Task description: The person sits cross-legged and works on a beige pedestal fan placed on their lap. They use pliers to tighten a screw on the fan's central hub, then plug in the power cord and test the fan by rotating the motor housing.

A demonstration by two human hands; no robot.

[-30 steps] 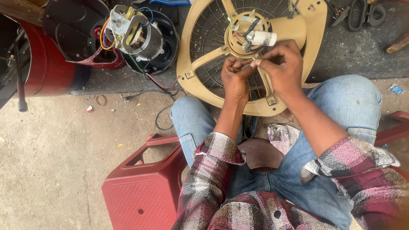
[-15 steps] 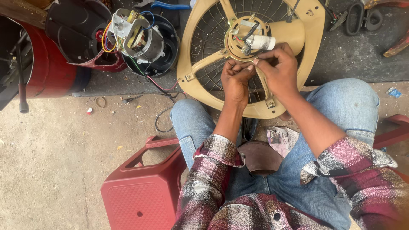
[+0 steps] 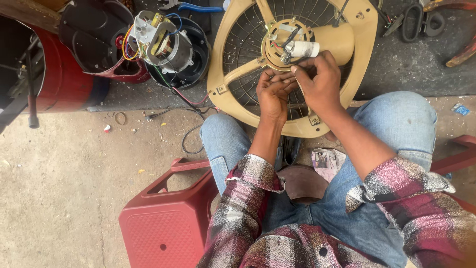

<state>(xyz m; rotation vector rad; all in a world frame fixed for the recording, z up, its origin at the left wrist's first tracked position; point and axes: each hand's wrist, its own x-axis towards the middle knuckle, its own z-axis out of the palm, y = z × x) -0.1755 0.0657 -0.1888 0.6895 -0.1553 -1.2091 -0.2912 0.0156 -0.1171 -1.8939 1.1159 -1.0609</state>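
- Ground: rough grey concrete floor (image 3: 54, 198), dusty, scattered with small debris; open room lies on the left of the view
- Red plastic stool (image 3: 163, 223): square, perforated top, moulded handle slot; it stands just beside the person's left knee
- Fan guard (image 3: 292, 69): beige plastic frame, rounded outline, wire-mesh grille behind three flat spokes; its lower edge rests against the knees, its upper part lies on the dark mat
- Red drum (image 3: 54, 74): curved metal wall, dark interior; its contents cannot be told
- Black round housing (image 3: 191, 59): holds a bare motor (image 3: 163, 42) with metal laminations and red, yellow and blue leads
- Hub (image 3: 287, 44): circular beige disc at the guard's centre, carrying a white cylindrical capacitor (image 3: 303, 48) with black wires
- Right hand (image 3: 322, 84): fingers pinched shut just below the capacitor; what they hold is too small to tell
- Left hand (image 3: 272, 94): fingers curled against the right hand, over the grille; its hold cannot be told
- Blue-handled pliers (image 3: 198, 7): lie at the top edge
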